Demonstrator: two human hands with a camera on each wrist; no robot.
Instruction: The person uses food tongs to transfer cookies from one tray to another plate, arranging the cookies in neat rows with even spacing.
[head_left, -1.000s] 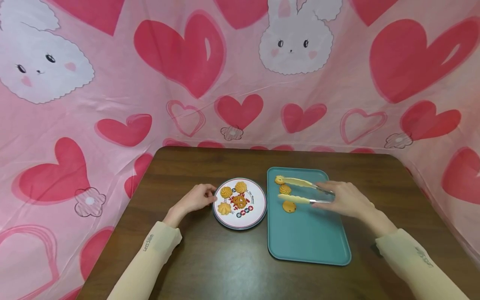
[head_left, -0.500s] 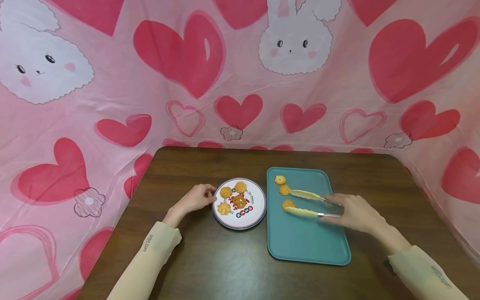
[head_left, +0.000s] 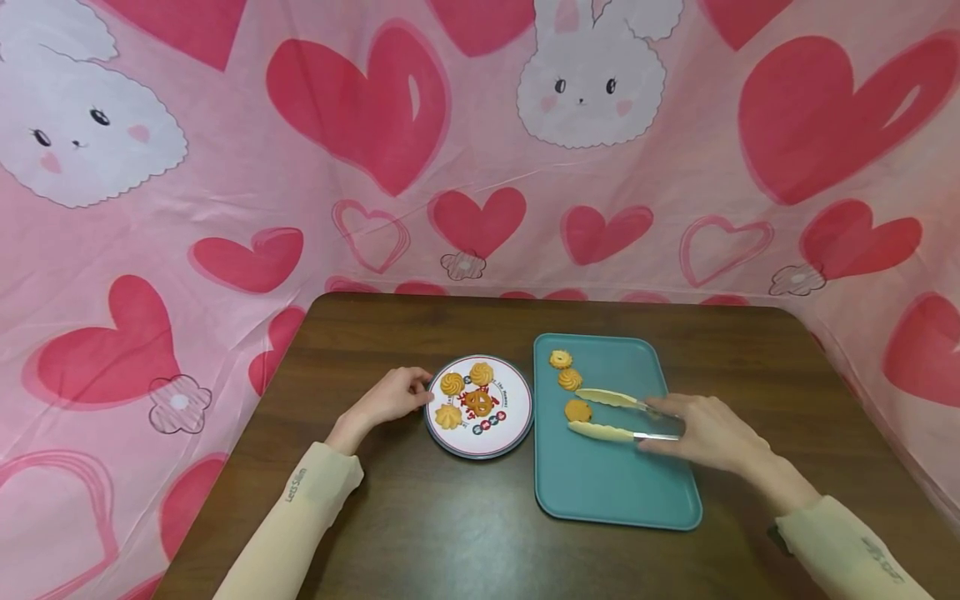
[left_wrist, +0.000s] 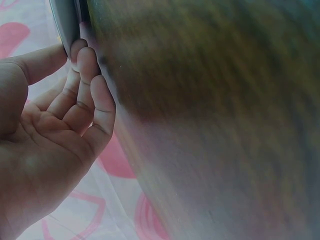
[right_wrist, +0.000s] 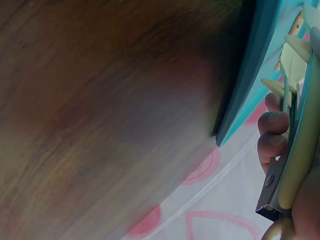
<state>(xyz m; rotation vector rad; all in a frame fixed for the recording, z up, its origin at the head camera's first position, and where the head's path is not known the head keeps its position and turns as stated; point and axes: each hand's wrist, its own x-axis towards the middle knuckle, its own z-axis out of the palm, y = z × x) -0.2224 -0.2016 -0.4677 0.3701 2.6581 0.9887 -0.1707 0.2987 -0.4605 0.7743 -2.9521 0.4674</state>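
My left hand [head_left: 390,393] pinches the left rim of a round white plate [head_left: 510,432] with printed lettering. In the left wrist view thumb and fingertips meet at the plate's edge [left_wrist: 67,25]. On the plate lie several cookies, among them a pretzel-shaped cookie [head_left: 478,404]. My right hand [head_left: 708,429] grips a pair of tongs [head_left: 603,432] with cream tips and metal arms. The tongs' tips are spread, one on each side of a round flat cookie [head_left: 577,411] on the teal tray [head_left: 622,492]. Behind it lie a swirl cookie [head_left: 570,379] and a ring-shaped cookie [head_left: 560,359].
Plate and tray stand side by side on a dark wooden table [head_left: 420,517], the tray to the right. A pink cloth [head_left: 480,125] with hearts and rabbits hangs behind the table and at its sides.
My right hand and the tongs have moved toward me and slightly right, from beside the swirl cookie to either side of the flat cookie. The left hand and plate stay put.
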